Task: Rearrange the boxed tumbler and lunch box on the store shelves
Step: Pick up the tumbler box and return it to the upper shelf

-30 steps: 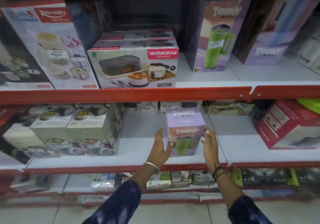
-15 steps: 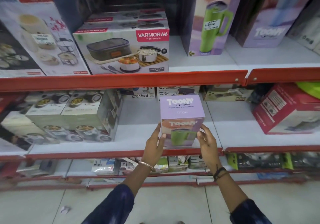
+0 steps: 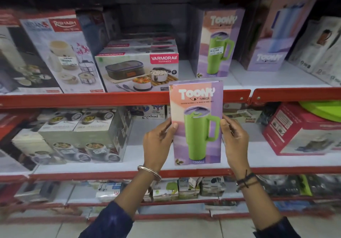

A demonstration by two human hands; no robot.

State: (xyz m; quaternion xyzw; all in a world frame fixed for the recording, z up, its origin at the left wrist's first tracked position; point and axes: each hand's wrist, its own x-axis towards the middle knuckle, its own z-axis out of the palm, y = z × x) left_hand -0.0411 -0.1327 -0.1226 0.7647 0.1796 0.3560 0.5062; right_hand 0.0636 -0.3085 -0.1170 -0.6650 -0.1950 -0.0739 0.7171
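I hold a tall purple and pink Toony tumbler box [image 3: 196,123] with a green mug printed on it, upright in front of the shelves. My left hand [image 3: 158,141] grips its left side and my right hand [image 3: 235,141] grips its right side. The box's top reaches the red edge of the upper shelf [image 3: 110,99]. The Varmora lunch box [image 3: 137,71] stands on that upper shelf, up and left of the held box, with more flat boxes stacked behind it. A second Toony tumbler box [image 3: 218,42] stands on the upper shelf right of the lunch box.
A Rishabh tiffin box [image 3: 62,55] stands left of the lunch box. A purple Toony box [image 3: 273,40] leans at the upper right. On the middle shelf [image 3: 258,156] sit green container boxes [image 3: 83,136] at left and a red box [image 3: 302,129] at right. Small boxes fill the lower shelf.
Both hands closed on the tumbler box on the middle shelf, then lifted it off and up, turning its front face toward me.
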